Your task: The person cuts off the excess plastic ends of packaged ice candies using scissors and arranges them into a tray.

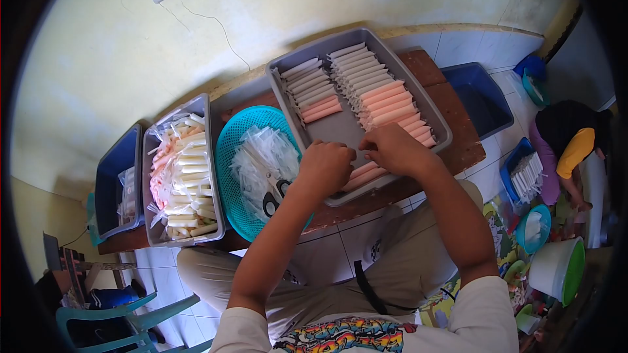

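My left hand (pixel 327 164) and my right hand (pixel 396 149) are held close together over the near side of a grey tray (pixel 439 124). Fingers on both are curled in a pinch, and whatever lies between them is hidden or too small to make out. Rows of slim plastic-wrapped sticks fill much of the tray, whitish ones (pixel 356 65) toward the back and pink ones (pixel 390 104) nearer me. Left of my left hand stands a turquoise mesh basket (pixel 229 150) holding clear plastic sleeves (pixel 258 150) and black-handled scissors (pixel 269 204).
Another grey tray (pixel 149 235) holds pale yellow and pink sticks with clear plastic. Beyond it is a dark blue bin (pixel 108 186). All rest on a wooden bench (pixel 461 137) along the wall. At right, a person (pixel 569 147) sits low beside a blue container (pixel 513 186) and a white bucket (pixel 549 268).
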A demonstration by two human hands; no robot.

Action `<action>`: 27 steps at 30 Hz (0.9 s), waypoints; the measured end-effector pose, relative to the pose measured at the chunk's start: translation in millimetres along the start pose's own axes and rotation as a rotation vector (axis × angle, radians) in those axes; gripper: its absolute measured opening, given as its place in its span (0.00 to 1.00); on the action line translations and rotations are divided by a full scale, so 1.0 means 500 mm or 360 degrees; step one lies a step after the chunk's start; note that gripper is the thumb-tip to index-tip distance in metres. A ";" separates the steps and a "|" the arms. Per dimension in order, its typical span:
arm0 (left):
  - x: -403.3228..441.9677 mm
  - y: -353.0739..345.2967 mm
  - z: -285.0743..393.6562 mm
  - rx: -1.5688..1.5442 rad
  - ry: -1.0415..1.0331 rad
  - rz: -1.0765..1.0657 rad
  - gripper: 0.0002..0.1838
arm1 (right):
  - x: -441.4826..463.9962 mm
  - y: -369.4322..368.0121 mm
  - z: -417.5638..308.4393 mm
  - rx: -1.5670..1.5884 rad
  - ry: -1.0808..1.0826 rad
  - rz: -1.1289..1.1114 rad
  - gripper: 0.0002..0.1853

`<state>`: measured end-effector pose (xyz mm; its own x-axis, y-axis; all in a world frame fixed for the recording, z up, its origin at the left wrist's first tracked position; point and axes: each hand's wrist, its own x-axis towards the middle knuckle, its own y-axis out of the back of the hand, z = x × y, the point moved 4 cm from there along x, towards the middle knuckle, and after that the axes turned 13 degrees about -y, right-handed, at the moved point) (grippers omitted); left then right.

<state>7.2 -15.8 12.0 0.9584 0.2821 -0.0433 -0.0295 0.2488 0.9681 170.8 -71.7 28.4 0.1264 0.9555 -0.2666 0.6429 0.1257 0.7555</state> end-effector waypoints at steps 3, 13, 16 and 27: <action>0.008 -0.011 0.000 0.0102 0.0066 -0.0201 0.10 | 0.019 -0.033 0.012 -0.0197 0.0033 -0.0108 0.15; 0.016 -0.023 0.005 0.0264 0.0105 -0.0436 0.09 | 0.033 -0.069 0.011 -0.0687 -0.0026 -0.0567 0.17; 0.024 -0.024 0.004 0.0210 0.0156 -0.0472 0.10 | 0.031 -0.069 0.006 -0.0701 -0.0042 -0.0578 0.16; 0.030 -0.035 0.006 -0.0007 0.0267 -0.0412 0.11 | 0.043 -0.096 0.015 -0.0837 -0.0036 -0.0536 0.17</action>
<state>23.1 -18.4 -4.8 0.8741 0.3578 -0.3286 0.2077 0.3362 0.9186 148.3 -59.0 -18.0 0.0013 0.8354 -0.5497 0.1932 0.5391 0.8198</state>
